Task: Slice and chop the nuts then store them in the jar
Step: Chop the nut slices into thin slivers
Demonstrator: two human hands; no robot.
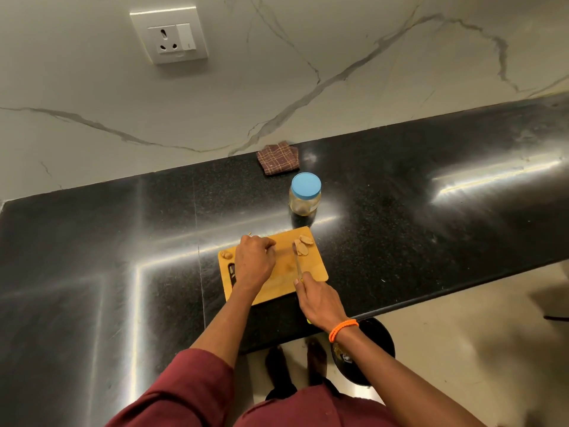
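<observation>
A home kitchen. A polished black stone desk (400, 195) runs along a white marble-veined wall (277, 72) fitted with a switched power socket (168, 35). On the desk lie a wooden cutting board (277, 272), a blue-lidded jar (305, 194) and a folded checked cloth (278, 158); pale floor tiles (462, 349) show below the edge.

One jar (304, 195), one knife (298, 266), two hands (254, 260)

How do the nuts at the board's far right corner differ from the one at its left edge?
The right-corner nuts are a cluster of several pale pieces by the knife tip; the left-edge nut is a single, darker lump beside the left hand. Both lie on the cutting board, untouched.
</observation>
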